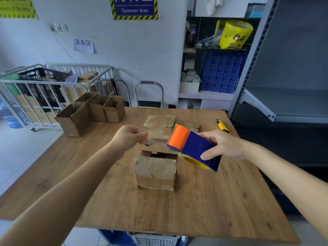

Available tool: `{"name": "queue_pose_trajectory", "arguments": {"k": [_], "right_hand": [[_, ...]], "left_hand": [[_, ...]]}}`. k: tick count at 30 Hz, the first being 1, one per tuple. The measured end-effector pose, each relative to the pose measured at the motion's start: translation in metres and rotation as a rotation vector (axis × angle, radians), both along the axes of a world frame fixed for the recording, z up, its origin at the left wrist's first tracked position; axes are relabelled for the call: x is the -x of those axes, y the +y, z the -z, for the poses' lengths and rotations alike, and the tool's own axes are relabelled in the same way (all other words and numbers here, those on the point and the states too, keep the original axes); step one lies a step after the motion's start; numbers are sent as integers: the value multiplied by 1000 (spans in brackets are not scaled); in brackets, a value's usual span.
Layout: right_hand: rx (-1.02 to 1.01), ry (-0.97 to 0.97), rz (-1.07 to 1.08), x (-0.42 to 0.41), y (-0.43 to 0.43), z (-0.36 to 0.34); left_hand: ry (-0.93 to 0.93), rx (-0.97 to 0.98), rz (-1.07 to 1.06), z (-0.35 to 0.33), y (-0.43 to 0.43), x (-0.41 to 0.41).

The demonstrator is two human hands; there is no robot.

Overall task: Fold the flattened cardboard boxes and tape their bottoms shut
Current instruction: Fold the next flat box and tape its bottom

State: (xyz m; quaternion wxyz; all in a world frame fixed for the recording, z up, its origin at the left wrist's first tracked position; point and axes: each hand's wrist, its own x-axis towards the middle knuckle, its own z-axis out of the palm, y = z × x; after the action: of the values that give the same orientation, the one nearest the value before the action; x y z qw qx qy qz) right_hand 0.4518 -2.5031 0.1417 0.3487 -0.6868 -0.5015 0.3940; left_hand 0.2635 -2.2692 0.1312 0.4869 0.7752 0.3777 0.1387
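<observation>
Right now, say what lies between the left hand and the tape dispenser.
Clear tape, stretched from left hand to tape dispenser; the head view shows it.

My wooden worktop [213, 201] carries mostly brown cardboard. At its middle stands one folded box [155, 172], its upper face showing a dark gap along the far edge and old tape strips running down the side nearest me. At 10 o'clock, by the far left corner, a cluster of open boxes [94, 110] stands upright, mouths up, touching one another, the biggest nearest me. At 12 o'clock flattened boxes [159, 121] lie in a low pile, shiny with tape, partly hidden from my view. At 2 o'clock, near the right edge, a yellow-and-black utility knife [222, 126] lies alone, apart from the cardboard
</observation>
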Motion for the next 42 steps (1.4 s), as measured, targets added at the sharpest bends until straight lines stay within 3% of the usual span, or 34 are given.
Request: {"name": "queue_pose_trajectory", "arguments": {"k": [17,26,34,42], "right_hand": [[84,-71,-36,-24,12,-4],[153,-110,74,-41,54,0],[313,-175,56,-37,89,17],[480,-120,58,-34,108,28]], "left_hand": [[-32,-2,-123,-1,-1,8],[17,160,-210,26,5,15],[84,189,-139,52,32,3],[87,388,-57,78,46,-4]]}}
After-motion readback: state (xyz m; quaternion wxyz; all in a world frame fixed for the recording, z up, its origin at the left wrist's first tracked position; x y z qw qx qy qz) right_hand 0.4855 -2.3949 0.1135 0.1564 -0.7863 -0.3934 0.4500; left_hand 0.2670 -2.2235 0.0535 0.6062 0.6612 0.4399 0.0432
